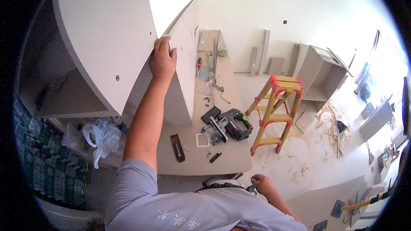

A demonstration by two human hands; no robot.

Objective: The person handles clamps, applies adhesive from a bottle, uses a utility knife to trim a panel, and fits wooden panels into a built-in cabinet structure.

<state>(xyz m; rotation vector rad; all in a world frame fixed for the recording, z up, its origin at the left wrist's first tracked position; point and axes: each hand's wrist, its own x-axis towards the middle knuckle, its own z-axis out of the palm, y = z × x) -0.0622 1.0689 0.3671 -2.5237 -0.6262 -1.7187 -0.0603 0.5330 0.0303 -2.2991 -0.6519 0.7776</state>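
My left hand reaches up and grips at the edge where a tall white cabinet side panel meets a narrower upright white panel. Its fingers curl over the edge, and the thumb lies against the narrower panel. By my waist, my right hand is held low with its fingers curled in beside a dark belt. Whether something small is between those fingers is hidden. On the board below stand a cordless jigsaw, a white square frame and a dark slotted strip.
A yellow stepladder with red fittings stands on the dusty floor, right of the work board. Behind it is an open cabinet box. A white plastic bag lies under the left cabinet. Boards lean on the wall.
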